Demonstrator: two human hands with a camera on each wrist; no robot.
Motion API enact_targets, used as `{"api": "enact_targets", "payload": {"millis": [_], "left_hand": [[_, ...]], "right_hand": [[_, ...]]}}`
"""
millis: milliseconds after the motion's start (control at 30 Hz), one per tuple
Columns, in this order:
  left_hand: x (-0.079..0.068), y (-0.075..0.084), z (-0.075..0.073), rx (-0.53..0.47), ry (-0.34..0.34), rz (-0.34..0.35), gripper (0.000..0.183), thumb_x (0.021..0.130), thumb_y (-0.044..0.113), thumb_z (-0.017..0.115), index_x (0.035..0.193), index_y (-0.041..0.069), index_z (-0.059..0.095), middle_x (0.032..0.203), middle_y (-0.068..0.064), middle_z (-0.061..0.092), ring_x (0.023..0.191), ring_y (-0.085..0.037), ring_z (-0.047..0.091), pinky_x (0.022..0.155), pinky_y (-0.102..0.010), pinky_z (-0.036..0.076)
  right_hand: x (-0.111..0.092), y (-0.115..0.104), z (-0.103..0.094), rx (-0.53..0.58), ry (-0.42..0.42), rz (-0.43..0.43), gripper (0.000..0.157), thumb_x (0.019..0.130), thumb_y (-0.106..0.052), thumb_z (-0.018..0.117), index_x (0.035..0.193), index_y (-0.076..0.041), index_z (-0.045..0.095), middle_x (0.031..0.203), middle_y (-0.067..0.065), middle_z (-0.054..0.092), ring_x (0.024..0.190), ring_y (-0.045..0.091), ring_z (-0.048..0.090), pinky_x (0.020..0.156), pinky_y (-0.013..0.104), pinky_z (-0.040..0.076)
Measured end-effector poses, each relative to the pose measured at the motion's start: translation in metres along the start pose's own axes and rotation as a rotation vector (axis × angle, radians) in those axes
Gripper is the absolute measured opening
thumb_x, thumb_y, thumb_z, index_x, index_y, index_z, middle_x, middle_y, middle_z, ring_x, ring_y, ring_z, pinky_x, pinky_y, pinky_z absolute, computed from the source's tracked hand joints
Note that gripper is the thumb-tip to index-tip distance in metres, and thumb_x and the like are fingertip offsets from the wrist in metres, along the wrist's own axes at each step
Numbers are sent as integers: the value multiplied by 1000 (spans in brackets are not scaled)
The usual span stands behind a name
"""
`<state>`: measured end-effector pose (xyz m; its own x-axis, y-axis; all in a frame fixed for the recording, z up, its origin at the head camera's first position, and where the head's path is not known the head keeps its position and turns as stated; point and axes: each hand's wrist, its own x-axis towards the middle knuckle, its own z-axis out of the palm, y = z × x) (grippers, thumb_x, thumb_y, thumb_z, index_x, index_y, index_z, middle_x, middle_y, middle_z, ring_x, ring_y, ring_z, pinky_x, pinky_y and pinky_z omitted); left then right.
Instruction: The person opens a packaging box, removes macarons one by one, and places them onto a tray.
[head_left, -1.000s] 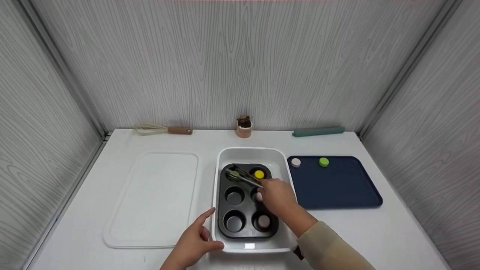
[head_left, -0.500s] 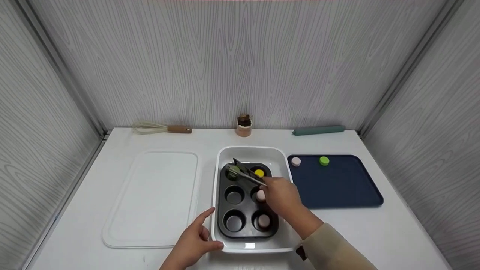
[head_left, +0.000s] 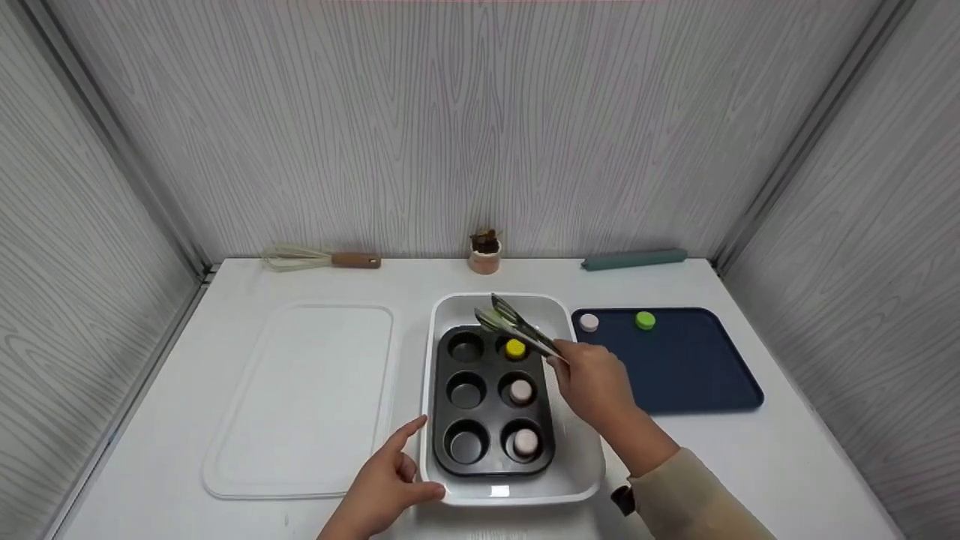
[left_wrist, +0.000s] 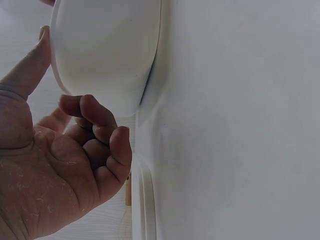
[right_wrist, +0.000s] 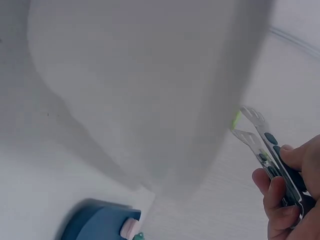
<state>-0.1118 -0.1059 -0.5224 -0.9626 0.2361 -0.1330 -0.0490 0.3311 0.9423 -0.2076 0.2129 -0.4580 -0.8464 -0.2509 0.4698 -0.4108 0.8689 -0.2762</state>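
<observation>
Tongs (head_left: pixel 525 330) are gripped in my right hand (head_left: pixel 596 379) above the back of the muffin tin (head_left: pixel 493 412). Between their tips is a light green piece (right_wrist: pixel 236 119), mostly hidden in the head view. The dark tin sits inside a white rectangular tub (head_left: pixel 510 491). Its right column of cups holds a small yellow round piece (head_left: pixel 515 348) and two pale pink round pieces (head_left: pixel 521 391). At the tub's front left corner, my left hand (head_left: pixel 382 484) touches the rim with its thumb and the side with a straight forefinger; its other fingers curl loosely.
A dark blue tray (head_left: pixel 675 375) on the right carries a pale pink piece (head_left: pixel 589 322) and a green piece (head_left: pixel 645 321). To the left lies a white lid-like board (head_left: pixel 307 405). Along the back are a whisk (head_left: pixel 322 259), a potted plant (head_left: pixel 485 255) and a green rod (head_left: pixel 634 260).
My right hand has raised the tongs with the green piece out of the tin's back left cup and moved them right. The left hand has stayed at the tub's corner.
</observation>
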Motion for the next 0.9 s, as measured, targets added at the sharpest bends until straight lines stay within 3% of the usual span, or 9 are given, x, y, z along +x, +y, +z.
{"api": "enact_targets", "payload": {"millis": [267, 533, 900], "left_hand": [[0, 0, 0, -16, -4, 5, 104, 75, 10, 95, 163, 7, 39, 73, 1, 50, 68, -13, 49, 65, -26, 46], [1, 0, 0, -8, -5, 4, 104, 75, 11, 96, 163, 7, 39, 73, 2, 50, 68, -14, 48, 64, -27, 45], [0, 1, 0, 8, 0, 2, 104, 75, 11, 95, 163, 6, 39, 73, 1, 50, 68, -14, 49, 65, -27, 46]], "right_hand": [[-3, 16, -17, -3, 61, 14, 24, 96, -10, 79, 117, 1, 78, 99, 18, 78, 80, 35, 75, 64, 51, 59], [-10, 41, -36, -9, 117, 20, 26, 95, -9, 79, 118, 3, 77, 96, 19, 77, 73, 35, 73, 60, 52, 57], [-23, 73, -59, -43, 142, 113, 27, 97, -9, 78, 119, 5, 76, 97, 24, 75, 81, 43, 73, 68, 61, 55]]}}
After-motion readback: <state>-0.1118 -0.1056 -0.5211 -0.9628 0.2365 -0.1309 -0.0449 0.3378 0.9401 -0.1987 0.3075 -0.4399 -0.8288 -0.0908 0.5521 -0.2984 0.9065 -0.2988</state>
